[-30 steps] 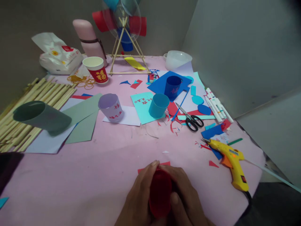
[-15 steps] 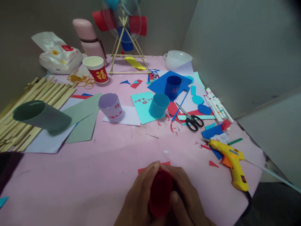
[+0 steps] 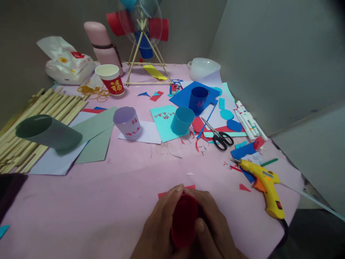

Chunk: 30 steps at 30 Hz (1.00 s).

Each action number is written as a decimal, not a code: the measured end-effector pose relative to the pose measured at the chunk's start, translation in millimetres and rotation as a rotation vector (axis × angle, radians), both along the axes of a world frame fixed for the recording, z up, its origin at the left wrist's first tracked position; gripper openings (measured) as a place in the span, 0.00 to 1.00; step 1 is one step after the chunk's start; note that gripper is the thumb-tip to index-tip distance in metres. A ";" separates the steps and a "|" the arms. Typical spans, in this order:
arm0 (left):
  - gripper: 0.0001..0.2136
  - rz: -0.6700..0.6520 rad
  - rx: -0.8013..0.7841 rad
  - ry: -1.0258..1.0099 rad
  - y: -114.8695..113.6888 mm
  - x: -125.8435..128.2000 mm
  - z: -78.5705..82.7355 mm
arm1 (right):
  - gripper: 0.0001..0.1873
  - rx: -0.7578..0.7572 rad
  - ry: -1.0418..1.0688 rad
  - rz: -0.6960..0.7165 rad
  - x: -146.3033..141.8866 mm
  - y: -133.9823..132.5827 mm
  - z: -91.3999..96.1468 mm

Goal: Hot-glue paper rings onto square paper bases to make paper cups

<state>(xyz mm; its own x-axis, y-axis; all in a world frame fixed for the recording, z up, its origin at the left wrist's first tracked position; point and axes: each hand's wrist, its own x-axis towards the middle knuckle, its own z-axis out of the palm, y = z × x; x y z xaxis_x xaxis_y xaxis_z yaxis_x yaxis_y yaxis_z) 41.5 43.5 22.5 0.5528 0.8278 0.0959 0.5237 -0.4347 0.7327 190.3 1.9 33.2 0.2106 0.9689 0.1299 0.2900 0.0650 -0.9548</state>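
Near the table's front edge, a red paper cup [image 3: 184, 223] stands between my two hands, its open top facing me. My left hand [image 3: 159, 226] wraps its left side, and my right hand [image 3: 212, 219] is curled round the right side with the thumb at the rim. The fingertips of both hands meet at the cup's far side. Beneath the hands a piece of red paper [image 3: 191, 187] sticks out; the cup's lower part is hidden by my fingers.
A yellow glue gun [image 3: 265, 183] and black-handled scissors [image 3: 219, 136] lie to the right. Beyond are a turquoise paper cup [image 3: 182, 121], a purple one [image 3: 128, 124], a grey-green tube [image 3: 51, 133], wooden sticks [image 3: 54, 108] and a stick-framed wheel [image 3: 141, 32].
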 end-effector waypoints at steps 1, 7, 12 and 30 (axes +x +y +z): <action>0.30 -0.001 -0.003 0.003 0.3 0.2 0.3 | 0.21 -0.003 0.002 0.004 0.2 -0.2 0.0; 0.32 0.008 -0.002 0.017 0.1 1.0 1.8 | 0.21 -0.023 0.041 0.044 1.9 -1.5 0.6; 0.32 0.019 0.009 0.001 1.3 2.4 3.8 | 0.21 0.003 0.059 0.044 2.7 -2.3 1.2; 0.33 0.016 0.075 -0.036 1.9 0.0 2.4 | 0.30 0.473 -0.777 0.194 26.8 0.1 -13.8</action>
